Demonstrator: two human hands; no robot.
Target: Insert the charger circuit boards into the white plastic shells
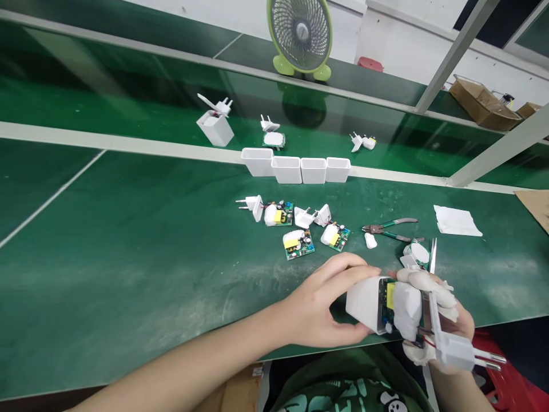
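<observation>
My left hand [321, 303] is wrapped round a white plastic charger case [363, 302], its open end facing right. In my right hand [461, 320], which wears white finger covers, is a circuit board [387, 303] with a yellow-wrapped part and a white padded lump [407, 309]. The board's left end sits partly inside the case mouth. A white two-pin plug [461, 350] hangs by wires at the board's right side, pins pointing right. Just beyond my right fingers lie another circuit board [417, 252] and tweezers [433, 256].
Several plug-and-board sets, such as this board [278, 214], lie mid-table. Behind them stand several white cases [286, 170] in a row. Cutting pliers [386, 228] and a white paper piece [457, 221] are at right. A green fan [301, 34] stands on the shelf; a metal post [497, 146] rises at right.
</observation>
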